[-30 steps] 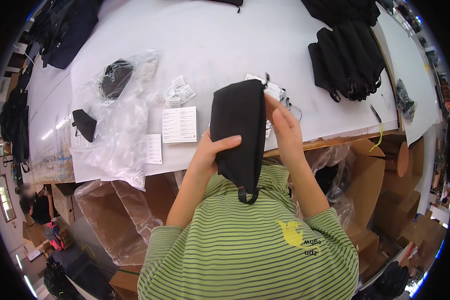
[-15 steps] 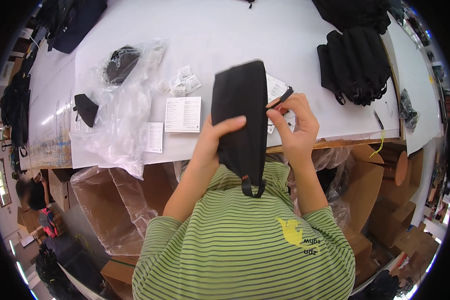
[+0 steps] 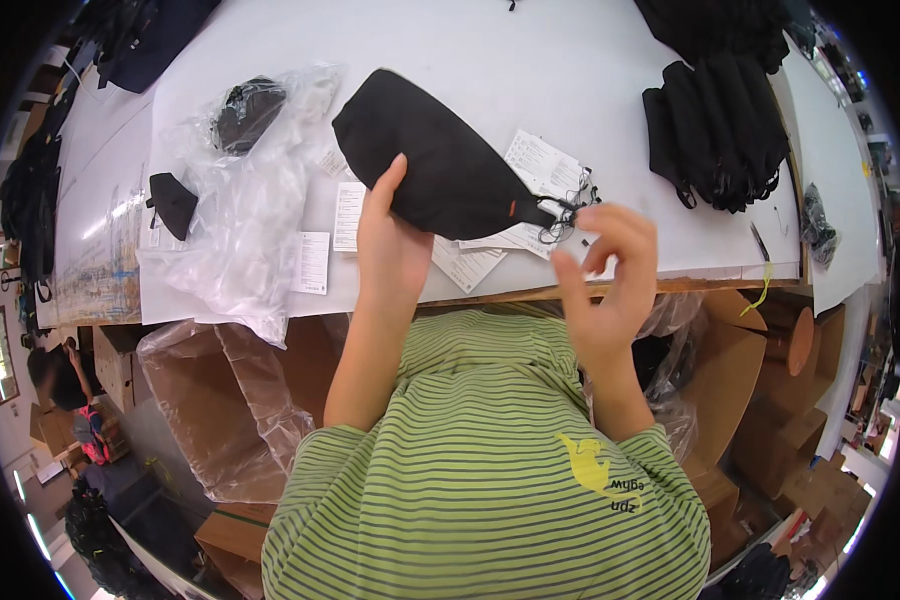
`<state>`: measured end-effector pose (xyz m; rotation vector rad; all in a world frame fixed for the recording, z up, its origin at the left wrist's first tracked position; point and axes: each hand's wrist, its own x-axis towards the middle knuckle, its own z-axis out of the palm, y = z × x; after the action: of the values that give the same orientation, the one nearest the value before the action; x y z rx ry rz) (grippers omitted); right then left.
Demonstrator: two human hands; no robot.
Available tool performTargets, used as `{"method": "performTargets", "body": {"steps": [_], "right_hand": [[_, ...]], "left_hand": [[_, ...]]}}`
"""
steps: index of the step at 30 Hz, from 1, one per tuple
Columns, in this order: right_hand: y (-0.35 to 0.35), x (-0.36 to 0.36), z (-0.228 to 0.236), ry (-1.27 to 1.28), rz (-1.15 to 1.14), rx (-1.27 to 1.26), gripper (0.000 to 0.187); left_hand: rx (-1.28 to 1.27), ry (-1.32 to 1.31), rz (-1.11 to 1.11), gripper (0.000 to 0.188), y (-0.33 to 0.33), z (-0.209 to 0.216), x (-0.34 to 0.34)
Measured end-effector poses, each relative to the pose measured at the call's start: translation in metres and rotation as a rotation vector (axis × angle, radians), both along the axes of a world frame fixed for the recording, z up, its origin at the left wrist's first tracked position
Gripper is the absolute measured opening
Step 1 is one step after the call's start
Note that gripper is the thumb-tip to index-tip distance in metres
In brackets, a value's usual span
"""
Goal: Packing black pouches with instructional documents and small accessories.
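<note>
A black fabric pouch (image 3: 425,150) lies slanted over the table's near side, gripped in my left hand (image 3: 395,235) with the thumb across its face. Its narrow end, with a small orange tab and a black loop (image 3: 540,213), points right toward my right hand (image 3: 615,260). The right thumb and fingers are bent but apart, and I see nothing between them. Close by the right fingertips, thin black cords (image 3: 560,228) lie on white printed tags (image 3: 550,165). More tags stick out from under the pouch, which hides part of them.
Clear plastic bags (image 3: 230,240) spread over the table's left, with a small black pouch (image 3: 173,205) beside them. Folded black pouches (image 3: 715,135) are stacked at right, near a dark pen-like tool (image 3: 760,242). Open cardboard boxes (image 3: 235,410) stand below the table edge.
The pouch has turned from upright to slanted, its loop end swinging from near my body to the right. My right hand has let go of the zip-pull-like piece at the pouch's edge.
</note>
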<state>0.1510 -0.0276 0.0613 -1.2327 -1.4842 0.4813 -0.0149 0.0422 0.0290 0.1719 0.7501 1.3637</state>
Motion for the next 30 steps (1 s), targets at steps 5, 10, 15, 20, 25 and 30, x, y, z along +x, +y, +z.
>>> {"method": "performTargets", "body": {"steps": [5, 10, 15, 20, 25, 30], "right_hand": [[0.006, -0.016, -0.013, -0.199, 0.098, -0.046, 0.047], [0.017, 0.001, -0.024, 0.047, 0.053, -0.083, 0.037], [0.021, 0.023, -0.026, 0.280, 0.093, -0.191, 0.028], [0.028, 0.041, -0.014, 0.259, 0.159, -0.344, 0.026], [0.038, 0.058, 0.004, 0.189, 0.126, -0.302, 0.028], [0.065, 0.132, 0.040, 0.318, -0.274, 0.029, 0.031]], "left_hand": [[0.038, -0.028, -0.069, 0.032, -0.026, 0.004, 0.020], [0.132, 0.014, -0.297, 0.042, -0.032, -0.011, 0.003], [0.463, 0.626, -0.032, 0.052, -0.022, -0.010, -0.011], [0.626, 0.912, -0.090, 0.030, -0.006, -0.024, -0.029], [0.590, 0.925, -0.085, 0.029, -0.006, -0.016, -0.015], [0.449, 1.218, -0.071, 0.039, 0.008, -0.020, -0.048]]}}
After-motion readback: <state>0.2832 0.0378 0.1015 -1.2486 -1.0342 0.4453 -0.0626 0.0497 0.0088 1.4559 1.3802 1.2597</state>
